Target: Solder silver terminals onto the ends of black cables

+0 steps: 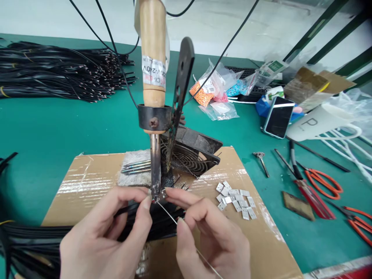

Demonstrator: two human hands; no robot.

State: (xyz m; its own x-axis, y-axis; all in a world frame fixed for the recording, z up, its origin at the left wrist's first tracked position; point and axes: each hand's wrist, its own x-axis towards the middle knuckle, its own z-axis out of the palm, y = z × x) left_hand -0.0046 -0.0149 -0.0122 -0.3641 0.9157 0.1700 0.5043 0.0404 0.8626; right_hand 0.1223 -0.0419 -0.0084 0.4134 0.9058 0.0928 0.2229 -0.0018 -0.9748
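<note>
A green-topped work surface [66, 128] carries everything, and a flat brown cardboard sheet [87, 190], patched with glossy clear tape, lies at its centre. Beyond the sheet's far left corner lies one large bundle of many thin black cables [58, 71] with bared tips, while a second black cable bundle [29, 244] enters over the sheet's left edge and passes beneath the hands. At the sheet's far edge stands one soldering iron with a cylindrical wooden handle [153, 50] and a dark metal shaft, held upright by a black ring on a scorched, perforated metal arm. Just behind it sits one black square fan with a round wire guard [188, 159]. Right of the sheet are one white ceramic mug marked "P" [319, 122], one black smartphone [279, 117] and two pairs of orange-handled scissors [324, 184]. Beyond the sheet lies one clear plastic bag of orange pieces [203, 93]. On the sheet, right of the iron, lie roughly twenty small rectangular silver metal tabs [235, 201], loosely scattered. The left hand [107, 232] has its grip pressed together, pinching one black cable end [152, 198] beneath the iron's tip, near the middle of the sheet's far half. The right hand [215, 240] has its grip pinching a thin silver wire [174, 219], whose upper end touches that cable end.
</note>
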